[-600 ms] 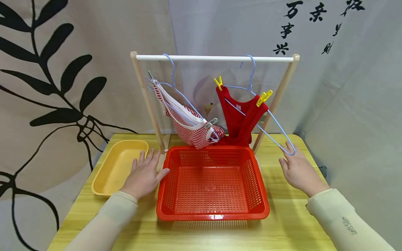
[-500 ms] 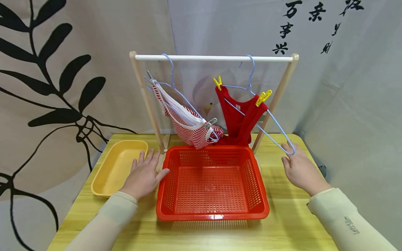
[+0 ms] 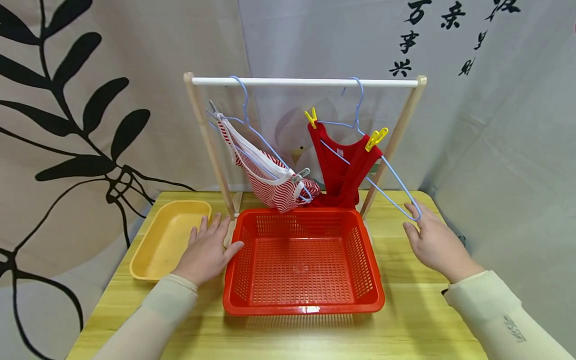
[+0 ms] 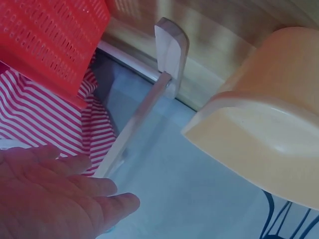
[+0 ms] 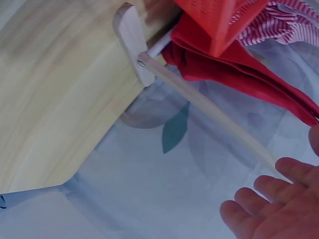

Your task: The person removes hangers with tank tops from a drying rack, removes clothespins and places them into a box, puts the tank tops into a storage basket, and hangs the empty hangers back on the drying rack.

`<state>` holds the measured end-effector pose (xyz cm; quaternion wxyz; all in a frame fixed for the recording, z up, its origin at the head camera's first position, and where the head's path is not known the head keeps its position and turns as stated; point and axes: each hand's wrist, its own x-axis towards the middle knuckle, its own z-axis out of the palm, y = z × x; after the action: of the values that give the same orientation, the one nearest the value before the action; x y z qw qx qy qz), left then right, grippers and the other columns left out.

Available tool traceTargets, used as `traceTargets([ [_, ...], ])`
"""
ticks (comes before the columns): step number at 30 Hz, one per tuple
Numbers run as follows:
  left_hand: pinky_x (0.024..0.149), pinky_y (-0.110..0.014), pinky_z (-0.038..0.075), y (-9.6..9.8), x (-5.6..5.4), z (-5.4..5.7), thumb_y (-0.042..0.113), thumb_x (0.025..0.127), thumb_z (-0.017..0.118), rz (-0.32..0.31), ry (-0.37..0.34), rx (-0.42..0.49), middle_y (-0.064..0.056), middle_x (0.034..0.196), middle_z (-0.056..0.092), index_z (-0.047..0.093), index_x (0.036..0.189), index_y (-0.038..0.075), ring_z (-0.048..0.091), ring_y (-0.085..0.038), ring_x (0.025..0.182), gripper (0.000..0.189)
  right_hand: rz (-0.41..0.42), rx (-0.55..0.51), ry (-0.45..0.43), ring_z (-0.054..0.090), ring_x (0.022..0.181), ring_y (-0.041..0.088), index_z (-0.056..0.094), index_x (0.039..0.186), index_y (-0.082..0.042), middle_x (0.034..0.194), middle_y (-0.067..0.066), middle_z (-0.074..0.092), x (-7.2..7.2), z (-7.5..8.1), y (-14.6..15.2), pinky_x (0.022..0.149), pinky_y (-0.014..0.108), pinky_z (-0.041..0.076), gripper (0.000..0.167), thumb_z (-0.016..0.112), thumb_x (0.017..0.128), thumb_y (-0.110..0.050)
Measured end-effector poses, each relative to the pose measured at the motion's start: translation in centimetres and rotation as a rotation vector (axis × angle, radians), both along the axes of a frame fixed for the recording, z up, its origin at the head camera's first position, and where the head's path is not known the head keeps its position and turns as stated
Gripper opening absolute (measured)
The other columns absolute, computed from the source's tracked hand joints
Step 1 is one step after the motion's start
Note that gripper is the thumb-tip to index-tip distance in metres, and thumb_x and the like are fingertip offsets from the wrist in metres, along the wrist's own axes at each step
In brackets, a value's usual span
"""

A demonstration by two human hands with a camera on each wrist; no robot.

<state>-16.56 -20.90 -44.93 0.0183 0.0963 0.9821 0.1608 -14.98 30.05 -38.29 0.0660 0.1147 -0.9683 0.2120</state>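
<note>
My left hand (image 3: 204,252) is spread open between the yellow tray (image 3: 168,240) and the red plastic basket (image 3: 303,311), its thumb at the basket's left rim. In the head view my right hand (image 3: 443,250) appears behind the lower right end of a blue hanger (image 3: 396,177); its fingers (image 5: 269,191) are extended and grip nothing in the right wrist view. A red tank top (image 3: 330,165) hangs from that hanger by two yellow clothespins (image 3: 376,139). Red-and-white striped underwear (image 3: 274,187) is clipped with grey clothespins (image 3: 300,175) to another blue hanger (image 3: 245,107).
A small drying rack with a white bar (image 3: 297,82) and wooden legs (image 3: 209,135) stands behind the basket on the wooden table (image 3: 414,320). Both garments hang down to the basket's back rim. A printed curtain (image 3: 499,125) hangs behind the table.
My right hand has shifted slightly right, and its thumb has come a little apart from the hanger's end. The left hand stays in place. The head view has drifted slightly.
</note>
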Motion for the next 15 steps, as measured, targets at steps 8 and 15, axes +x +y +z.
traceTargets([
  [8,0.121,-0.079,0.010,0.1,0.2,-0.3,0.070,0.103,0.046,-0.008,0.001,-0.008,-0.028,0.172,0.020,0.027,0.166,0.005,0.009,-0.059,0.157,0.093,-0.091,-0.119,0.138,0.057,0.129,0.051,0.049,0.151,0.006,0.152,0.032,0.052,0.7,2.3,0.0,0.095,0.052,0.044,0.045,0.041,0.109,-0.007],
  [15,0.121,-0.079,0.012,0.3,0.4,-0.8,0.065,0.104,0.050,-0.010,-0.007,-0.023,-0.027,0.171,0.023,0.025,0.167,0.006,0.010,-0.059,0.157,0.090,-0.173,-0.395,0.318,0.060,0.105,-0.016,0.065,0.138,-0.001,0.121,-0.004,0.073,1.2,5.0,-1.0,0.080,0.003,0.043,0.039,0.039,0.112,-0.015],
])
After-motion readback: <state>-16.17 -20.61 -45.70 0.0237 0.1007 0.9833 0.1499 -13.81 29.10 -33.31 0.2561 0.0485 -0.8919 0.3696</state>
